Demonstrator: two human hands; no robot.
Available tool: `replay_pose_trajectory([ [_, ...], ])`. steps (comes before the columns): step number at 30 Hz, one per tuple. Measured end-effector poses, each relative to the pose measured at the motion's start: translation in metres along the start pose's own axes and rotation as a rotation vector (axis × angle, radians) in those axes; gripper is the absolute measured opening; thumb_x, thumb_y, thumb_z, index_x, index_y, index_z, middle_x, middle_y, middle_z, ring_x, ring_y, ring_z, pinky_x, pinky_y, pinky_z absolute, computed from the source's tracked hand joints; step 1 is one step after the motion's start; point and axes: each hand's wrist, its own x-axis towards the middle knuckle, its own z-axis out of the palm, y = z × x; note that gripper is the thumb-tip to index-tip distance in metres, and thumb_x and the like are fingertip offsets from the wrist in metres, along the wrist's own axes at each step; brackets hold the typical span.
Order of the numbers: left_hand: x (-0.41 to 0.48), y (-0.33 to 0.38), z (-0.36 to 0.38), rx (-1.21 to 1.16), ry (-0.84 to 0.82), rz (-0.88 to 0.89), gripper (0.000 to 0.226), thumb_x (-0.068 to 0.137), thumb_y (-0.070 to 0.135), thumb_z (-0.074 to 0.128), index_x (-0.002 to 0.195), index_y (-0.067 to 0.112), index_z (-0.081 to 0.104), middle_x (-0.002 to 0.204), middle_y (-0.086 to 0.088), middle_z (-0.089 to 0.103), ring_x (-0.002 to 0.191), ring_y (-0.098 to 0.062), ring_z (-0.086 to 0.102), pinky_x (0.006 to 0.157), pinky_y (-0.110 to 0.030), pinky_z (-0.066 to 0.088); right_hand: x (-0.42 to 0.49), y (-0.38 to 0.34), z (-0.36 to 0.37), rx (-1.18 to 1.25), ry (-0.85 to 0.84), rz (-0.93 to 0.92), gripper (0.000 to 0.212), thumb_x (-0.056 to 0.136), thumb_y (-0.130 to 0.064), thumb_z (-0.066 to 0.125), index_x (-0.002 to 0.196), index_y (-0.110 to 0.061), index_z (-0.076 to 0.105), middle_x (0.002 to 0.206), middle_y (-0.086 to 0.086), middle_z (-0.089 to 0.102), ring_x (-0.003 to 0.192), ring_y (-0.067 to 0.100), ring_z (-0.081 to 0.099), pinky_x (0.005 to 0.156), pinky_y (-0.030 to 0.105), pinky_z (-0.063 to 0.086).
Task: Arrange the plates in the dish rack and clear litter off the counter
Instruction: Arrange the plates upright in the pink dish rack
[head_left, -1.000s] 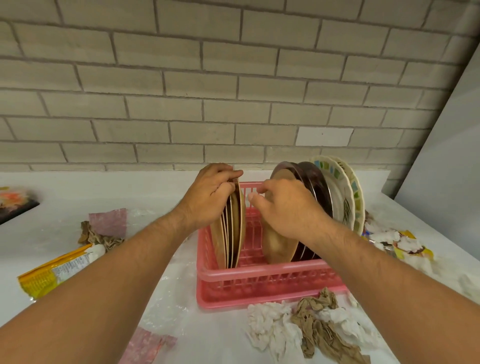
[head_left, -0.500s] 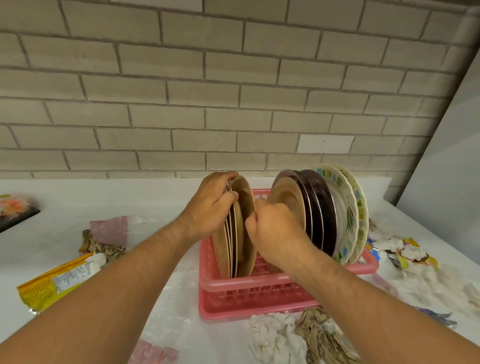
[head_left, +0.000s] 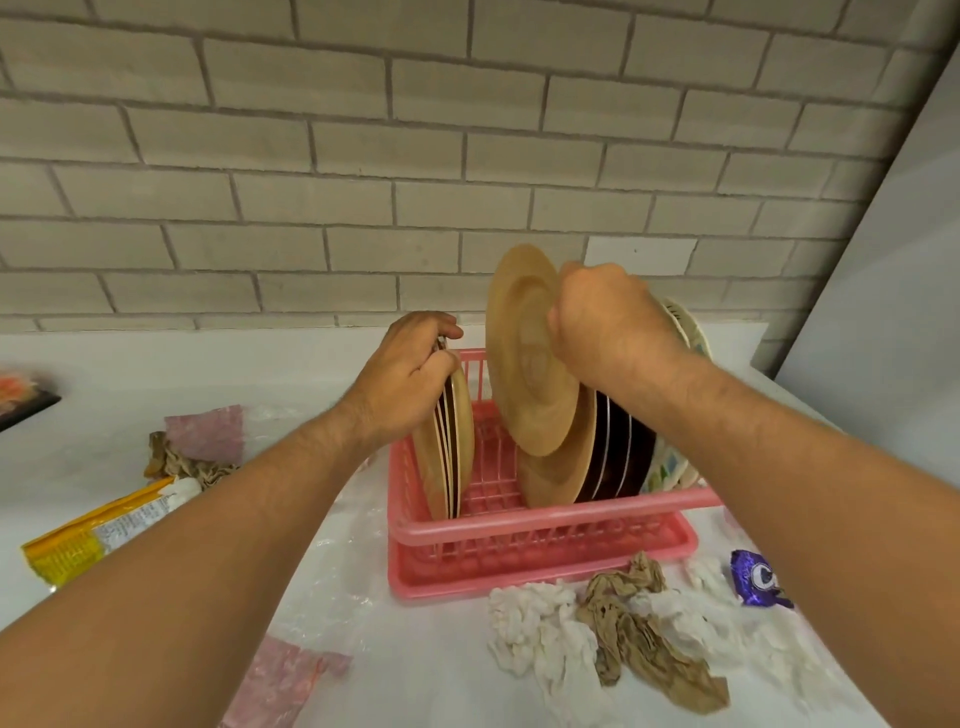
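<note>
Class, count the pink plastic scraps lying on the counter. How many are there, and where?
2. One pink plastic scrap lies on the counter left of the dish rack, towards the wall. The other lies nearer the person, front-left of the rack. More may be hidden from view.

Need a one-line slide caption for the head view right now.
Right hand holds a tan plate over the pink dish rack; left hand grips upright plates inside.

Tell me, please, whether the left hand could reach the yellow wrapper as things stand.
Probably, once freed: the left hand grips plates in the pink rack; the yellow wrapper lies uncovered to its left.
</note>
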Motion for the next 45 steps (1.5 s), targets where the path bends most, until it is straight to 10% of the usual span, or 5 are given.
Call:
replay_pose_trajectory([
  [14,-0.001,-0.001,-0.002,0.004,-0.009,-0.006,0.027,0.092,0.019,0.043,0.116,0.025,0.055,0.13,0.014,0.047,0.121,0.004,0.034,0.095,-0.013,0.024,-0.022,-0.014,0.025,0.145,-0.33,0.09,0.038,0.085,-0.001,0.062,0.12,-0.008,0.049,0.118,0.015,0.053,0.101,0.034,0.06,0.08,0.042,0.057],
  [23,0.0,0.003,0.001,-0.002,-0.009,-0.009,0.028,0.091,0.017,0.045,0.116,0.022,0.056,0.129,0.015,0.047,0.12,0.005,0.033,0.093,-0.008,0.022,-0.028,0.004,0.03,0.052,-0.369,0.078,0.028,0.08,-0.004,0.066,0.081,-0.01,0.04,0.075,0.004,0.048,0.056,0.015,0.046,0.046,0.026,0.037],
  [31,-0.001,0.005,0.0,0.017,-0.024,0.0,0.032,0.093,0.019,0.044,0.123,0.024,0.052,0.126,0.017,0.045,0.116,0.008,0.032,0.09,-0.004,0.021,-0.037,0.005,0.041,0.215,-0.397,0.151,0.05,0.08,0.002,0.063,0.121,-0.008,0.038,0.076,0.006,0.052,0.05,0.017,0.057,0.029,0.018,0.035],
  [35,-0.002,0.005,-0.002,0.025,-0.027,0.002,0.031,0.094,0.02,0.043,0.123,0.023,0.052,0.128,0.015,0.046,0.119,0.004,0.033,0.096,-0.015,0.024,-0.036,0.01,0.042,0.38,-0.435,0.173,0.054,0.083,0.006,0.052,0.131,-0.01,0.032,0.081,0.015,0.063,0.056,0.028,0.068,0.049,0.034,0.059],
  [45,-0.004,0.002,-0.004,0.01,-0.014,-0.024,0.035,0.093,0.025,0.043,0.129,0.026,0.045,0.131,0.014,0.043,0.118,0.0,0.035,0.097,-0.021,0.028,-0.035,0.015,0.024,0.341,-0.321,0.117,0.051,0.093,-0.021,0.053,0.139,-0.018,0.031,0.09,0.01,0.064,0.058,0.019,0.068,0.053,0.032,0.058],
])
